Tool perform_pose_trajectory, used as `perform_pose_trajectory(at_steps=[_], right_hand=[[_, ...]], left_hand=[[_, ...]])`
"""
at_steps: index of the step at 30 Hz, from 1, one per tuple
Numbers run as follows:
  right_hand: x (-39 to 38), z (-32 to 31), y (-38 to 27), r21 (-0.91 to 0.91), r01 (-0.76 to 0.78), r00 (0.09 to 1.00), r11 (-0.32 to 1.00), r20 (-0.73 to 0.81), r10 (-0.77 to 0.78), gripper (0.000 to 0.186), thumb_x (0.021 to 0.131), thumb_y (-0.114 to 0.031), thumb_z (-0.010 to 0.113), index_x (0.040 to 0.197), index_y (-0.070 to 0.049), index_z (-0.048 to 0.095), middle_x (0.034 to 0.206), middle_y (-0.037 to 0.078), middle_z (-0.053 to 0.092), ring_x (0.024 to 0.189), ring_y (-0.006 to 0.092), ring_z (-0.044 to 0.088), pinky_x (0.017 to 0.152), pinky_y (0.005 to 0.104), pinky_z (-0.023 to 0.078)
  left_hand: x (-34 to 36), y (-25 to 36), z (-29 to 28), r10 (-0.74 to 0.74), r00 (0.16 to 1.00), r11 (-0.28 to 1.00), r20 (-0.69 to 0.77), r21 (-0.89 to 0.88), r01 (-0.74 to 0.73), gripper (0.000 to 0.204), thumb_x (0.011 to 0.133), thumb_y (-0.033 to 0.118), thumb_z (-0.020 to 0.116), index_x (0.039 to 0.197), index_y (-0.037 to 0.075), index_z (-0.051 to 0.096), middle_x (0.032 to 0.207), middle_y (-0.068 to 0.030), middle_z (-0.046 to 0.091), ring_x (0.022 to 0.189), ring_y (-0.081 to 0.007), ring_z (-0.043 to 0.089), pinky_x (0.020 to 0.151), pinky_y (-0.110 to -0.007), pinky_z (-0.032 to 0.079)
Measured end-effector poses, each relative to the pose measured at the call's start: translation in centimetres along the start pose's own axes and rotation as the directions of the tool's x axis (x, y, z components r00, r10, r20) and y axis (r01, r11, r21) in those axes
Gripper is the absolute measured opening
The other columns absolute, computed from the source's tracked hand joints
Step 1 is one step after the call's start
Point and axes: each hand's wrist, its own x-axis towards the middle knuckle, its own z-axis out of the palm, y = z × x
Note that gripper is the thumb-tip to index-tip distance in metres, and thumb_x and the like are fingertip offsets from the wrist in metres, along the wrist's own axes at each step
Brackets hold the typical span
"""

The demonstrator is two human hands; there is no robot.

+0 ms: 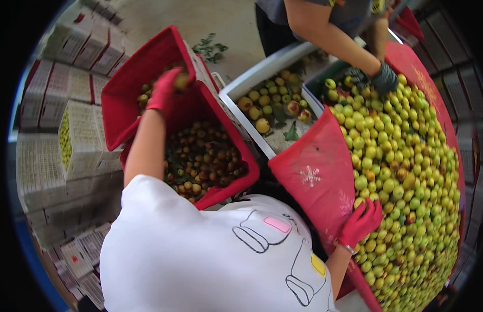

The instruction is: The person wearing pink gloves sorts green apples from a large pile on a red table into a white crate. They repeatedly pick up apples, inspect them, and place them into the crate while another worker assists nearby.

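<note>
A large heap of yellow-green jujubes (402, 179) lies to the right of a person in a white T-shirt (163, 244), running from the top right down to the bottom right. The right hand (362, 223), in a red glove, is much the nearer one: it rests palm down at the heap's near edge, fingers slightly apart, and whether it covers a fruit cannot be told. The left hand (166, 92), gloved alike, is well apart from the heap, reaching forward and left over an upper red crate (129, 73); a brownish fruit (182, 80) shows at its fingers, but blur hides whether it is gripped. Nearer the body, a lower red crate (250, 164) holds darker, browned fruits (202, 161). Between crates and heap stand a white tray (234, 87) and a red cloth (322, 169). The round jujubes show no clear long axis.
</note>
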Motion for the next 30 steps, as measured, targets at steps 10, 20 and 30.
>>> perform_pose_trajectory(at_steps=[10,20,30], right_hand=[[0.4,-0.1,-0.3,0.071,0.01,1.0,0.997,-0.012,-0.009,0.032,0.084,-0.025,0.069,0.111,-0.007,0.062,0.128,0.016,0.052,0.122,0.0358,0.046,0.111,0.0534,0.025],[-0.1,-0.2,-0.8,0.034,-0.024,0.999,0.999,-0.026,0.025,0.042,0.075,-0.027,0.078,0.109,-0.009,0.062,0.127,0.014,0.052,0.123,0.0339,0.045,0.11,0.0528,0.027],[0.5,-0.1,-0.4,0.041,-0.055,0.998,0.998,-0.023,0.056,0.041,0.074,-0.028,0.078,0.106,-0.01,0.061,0.126,0.013,0.053,0.122,0.0351,0.046,0.11,0.0535,0.027]], left_hand=[[19.2,-13.4,-21.7,0.143,0.976,0.334,-0.164,0.936,0.109,0.058,0.079,0.038,0.065,0.116,-0.006,0.061,0.113,-0.0261,0.064,0.112,-0.0362,0.06,0.092,-0.04,0.048],[-8.9,0.2,22.3,0.049,0.775,0.783,0.63,0.457,-0.421,0.027,0.091,0.012,0.062,0.117,0.005,0.065,0.095,-0.0039,0.068,0.085,-0.0112,0.061,0.077,-0.026,0.049],[-7.2,-5.8,41.8,-0.132,0.625,0.024,0.77,0.632,-0.774,0.048,0.076,0.033,0.068,0.117,0.008,0.064,0.108,-0.0183,0.066,0.101,-0.0343,0.063,0.087,-0.039,0.051]])
